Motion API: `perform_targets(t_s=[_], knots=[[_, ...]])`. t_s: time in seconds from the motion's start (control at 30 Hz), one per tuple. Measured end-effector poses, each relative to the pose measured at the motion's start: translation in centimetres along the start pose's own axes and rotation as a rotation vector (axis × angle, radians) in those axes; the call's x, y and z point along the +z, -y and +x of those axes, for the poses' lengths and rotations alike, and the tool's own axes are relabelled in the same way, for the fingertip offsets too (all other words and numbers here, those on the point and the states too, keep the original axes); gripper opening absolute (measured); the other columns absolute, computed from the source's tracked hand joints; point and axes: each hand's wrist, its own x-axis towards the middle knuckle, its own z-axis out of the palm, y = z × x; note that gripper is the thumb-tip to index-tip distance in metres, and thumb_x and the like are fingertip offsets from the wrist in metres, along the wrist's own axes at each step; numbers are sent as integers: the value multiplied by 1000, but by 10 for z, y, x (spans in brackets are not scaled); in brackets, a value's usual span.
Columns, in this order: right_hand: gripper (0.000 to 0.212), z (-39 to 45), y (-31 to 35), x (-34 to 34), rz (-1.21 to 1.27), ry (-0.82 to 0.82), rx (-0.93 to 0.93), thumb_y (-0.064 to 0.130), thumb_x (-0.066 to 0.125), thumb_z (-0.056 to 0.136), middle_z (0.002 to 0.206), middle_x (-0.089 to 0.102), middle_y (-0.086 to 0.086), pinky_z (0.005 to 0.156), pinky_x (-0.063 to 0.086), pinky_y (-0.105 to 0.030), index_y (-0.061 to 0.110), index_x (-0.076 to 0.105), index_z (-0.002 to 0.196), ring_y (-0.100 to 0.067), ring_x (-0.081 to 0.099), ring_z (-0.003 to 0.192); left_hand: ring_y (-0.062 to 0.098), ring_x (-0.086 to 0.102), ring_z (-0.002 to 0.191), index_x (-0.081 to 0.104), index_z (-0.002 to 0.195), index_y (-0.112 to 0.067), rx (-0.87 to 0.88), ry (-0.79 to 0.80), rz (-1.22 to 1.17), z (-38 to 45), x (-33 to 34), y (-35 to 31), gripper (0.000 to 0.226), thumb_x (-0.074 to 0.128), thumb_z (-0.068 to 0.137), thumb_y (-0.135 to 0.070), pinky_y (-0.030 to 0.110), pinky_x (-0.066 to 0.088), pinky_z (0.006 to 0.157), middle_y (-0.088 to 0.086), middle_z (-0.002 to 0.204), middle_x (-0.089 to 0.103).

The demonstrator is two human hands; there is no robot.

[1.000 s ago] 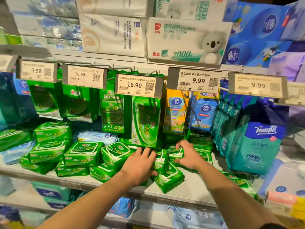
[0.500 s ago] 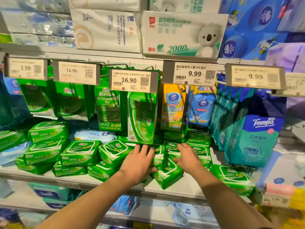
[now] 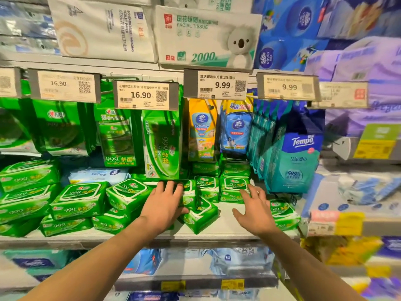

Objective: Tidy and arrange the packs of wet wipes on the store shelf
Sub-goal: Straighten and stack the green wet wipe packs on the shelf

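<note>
Several green wet-wipe packs lie in loose piles on the white shelf [image 3: 225, 230]. My left hand [image 3: 165, 205] rests palm down on a green pack [image 3: 188, 193] in the middle, fingers wrapped over its top edge. A tilted green pack [image 3: 200, 216] leans just right of that hand. My right hand [image 3: 255, 207] hovers open with spread fingers above the shelf, between a stacked green pack [image 3: 234, 187] and a lone green pack [image 3: 282, 213] at the right. Neat green stacks [image 3: 80, 200] fill the left side.
Hanging packs crowd the space above: tall green ones [image 3: 161, 144], yellow and blue Vinda packs [image 3: 201, 129], teal Tempo packs [image 3: 295, 159]. Price tags [image 3: 143, 95] jut out at head height. Tissue bales sit on the upper shelf, blue packs on the lower shelf [image 3: 195, 261].
My right hand has let go of the green packs in the middle and moved right, now open over bare shelf. The left hand stays on its pack. The view shifted right.
</note>
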Motion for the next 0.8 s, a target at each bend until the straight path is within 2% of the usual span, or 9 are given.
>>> perform_targets(t_s=[0.1, 0.2, 0.27, 0.37, 0.47, 0.6, 0.67, 0.73, 0.8], knots=[[64, -8, 4, -17, -67, -72, -21, 55, 52, 85, 147, 36, -6, 102, 36, -45, 19, 44, 138, -27, 28, 139, 31, 38, 124, 30, 144, -17, 1, 2, -18, 0, 0, 0, 75, 50, 88, -64, 40, 39, 101, 8, 137, 40], [71, -18, 1, -32, -182, -41, 79, 64, 50, 78, 133, 51, -8, 95, 37, -43, 21, 46, 133, -32, 52, 116, 32, 41, 120, 33, 143, -16, 9, -9, -4, -1, 1, 1, 77, 50, 87, -66, 40, 42, 99, 9, 134, 42], [77, -28, -11, -38, -201, 9, 229, 69, 50, 75, 129, 53, -13, 100, 34, -46, 18, 44, 132, -36, 46, 117, 32, 42, 118, 33, 142, -15, 11, -13, -6, -2, 2, 2, 77, 50, 87, -66, 39, 42, 97, 9, 132, 43], [84, -42, -29, -37, -135, 80, 363, 71, 52, 75, 138, 40, -15, 106, 31, -50, 12, 40, 133, -36, 33, 130, 33, 43, 115, 34, 143, -13, 9, -22, -5, -5, 3, -1, 77, 50, 88, -64, 40, 43, 95, 11, 131, 43], [89, -50, -26, -35, -16, 183, 375, 66, 60, 72, 145, 28, -17, 109, 29, -51, 11, 34, 138, -38, 21, 137, 34, 44, 114, 33, 142, -12, 17, -22, 5, -5, 2, -4, 76, 48, 89, -64, 42, 44, 95, 11, 130, 43], [87, -54, -10, -44, 27, 210, 332, 65, 66, 63, 137, 29, -16, 107, 29, -50, 19, 42, 132, -39, 23, 130, 34, 44, 114, 34, 142, -12, 36, -26, -11, -2, 1, -8, 76, 48, 89, -65, 43, 44, 95, 11, 129, 44], [91, -56, -8, -44, 43, 229, 273, 67, 68, 61, 136, 27, -13, 108, 28, -52, 27, 39, 138, -38, 22, 130, 33, 43, 115, 31, 143, -13, 35, -32, -13, -3, 2, -8, 77, 47, 89, -65, 42, 44, 96, 10, 131, 43], [98, -57, -9, -40, 58, 239, 257, 70, 69, 61, 144, 21, -13, 110, 22, -57, 33, 32, 144, -40, 16, 135, 32, 43, 116, 30, 145, -13, 34, -40, -18, -3, 3, -8, 77, 46, 90, -65, 42, 43, 98, 10, 132, 42], [103, -58, -9, -34, 147, 226, 335, 73, 70, 60, 153, 10, -15, 111, 16, -62, 35, 27, 146, -45, 9, 141, 32, 42, 117, 30, 145, -14, 34, -45, -25, -3, 3, -8, 78, 46, 89, -66, 42, 43, 99, 10, 133, 41]])
